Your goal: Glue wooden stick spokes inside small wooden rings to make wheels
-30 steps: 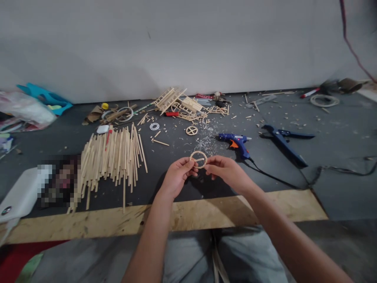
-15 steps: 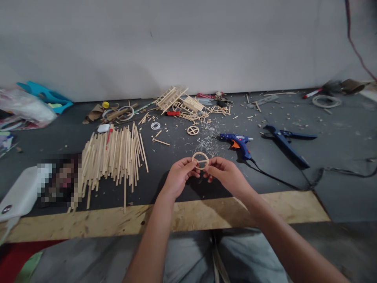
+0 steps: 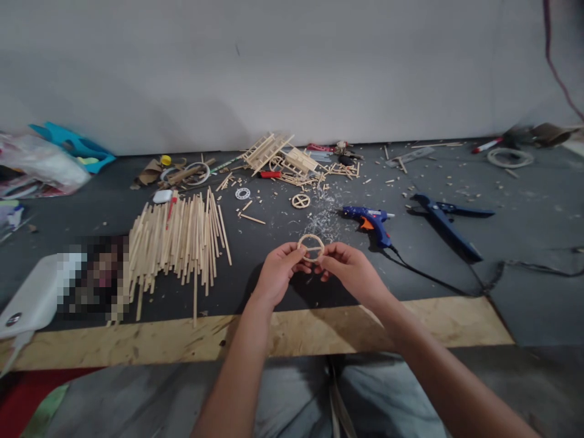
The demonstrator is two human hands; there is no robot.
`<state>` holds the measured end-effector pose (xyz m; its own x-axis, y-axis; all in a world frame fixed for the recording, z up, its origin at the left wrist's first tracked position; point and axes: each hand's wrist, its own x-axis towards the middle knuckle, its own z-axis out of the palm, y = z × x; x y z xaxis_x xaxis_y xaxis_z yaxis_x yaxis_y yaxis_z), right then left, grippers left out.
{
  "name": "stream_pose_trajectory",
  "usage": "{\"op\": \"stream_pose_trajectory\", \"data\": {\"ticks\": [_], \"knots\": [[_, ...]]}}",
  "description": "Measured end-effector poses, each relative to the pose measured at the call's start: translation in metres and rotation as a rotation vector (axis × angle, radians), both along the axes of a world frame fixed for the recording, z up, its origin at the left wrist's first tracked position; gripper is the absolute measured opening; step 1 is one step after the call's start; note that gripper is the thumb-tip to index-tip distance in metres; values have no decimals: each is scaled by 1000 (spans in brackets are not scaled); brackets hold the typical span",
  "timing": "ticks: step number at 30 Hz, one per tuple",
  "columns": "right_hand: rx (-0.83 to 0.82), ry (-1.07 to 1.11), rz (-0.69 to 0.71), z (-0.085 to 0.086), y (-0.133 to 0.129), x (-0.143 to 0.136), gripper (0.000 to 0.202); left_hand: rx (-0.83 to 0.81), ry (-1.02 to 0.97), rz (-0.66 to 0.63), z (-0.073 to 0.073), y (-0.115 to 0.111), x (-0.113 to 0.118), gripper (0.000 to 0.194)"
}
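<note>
I see one wooden ring (image 3: 311, 236) held over the near middle of the tabletop (image 3: 538, 213), with one bar (image 3: 312, 249) across it. The left hand (image 3: 277, 272) grips its left side with closed fingers; the right hand (image 3: 345, 263) pinches its right side likewise. Farther off lies one cross-spoked wheel (image 3: 301, 201), and left of that one white disc (image 3: 238, 194). To the right I count one glue gun (image 3: 373, 224) and one blue cutter (image 3: 444, 225). On the left, one pile of sticks (image 3: 177, 243) overlaps too much to count.
</note>
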<state>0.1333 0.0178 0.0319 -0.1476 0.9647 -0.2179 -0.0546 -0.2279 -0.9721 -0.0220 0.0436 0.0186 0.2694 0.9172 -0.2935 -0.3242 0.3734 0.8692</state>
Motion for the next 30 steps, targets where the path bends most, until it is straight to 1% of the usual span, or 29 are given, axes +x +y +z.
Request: {"op": "stream_pose_trajectory", "data": {"ticks": [12, 30], "knots": [[-11, 0, -29, 1, 1, -1, 12, -14, -63, 37, -1, -1, -1, 17], [-11, 35, -64, -3, 4, -3, 7, -18, -68, 53, -3, -1, -2, 15]]}}
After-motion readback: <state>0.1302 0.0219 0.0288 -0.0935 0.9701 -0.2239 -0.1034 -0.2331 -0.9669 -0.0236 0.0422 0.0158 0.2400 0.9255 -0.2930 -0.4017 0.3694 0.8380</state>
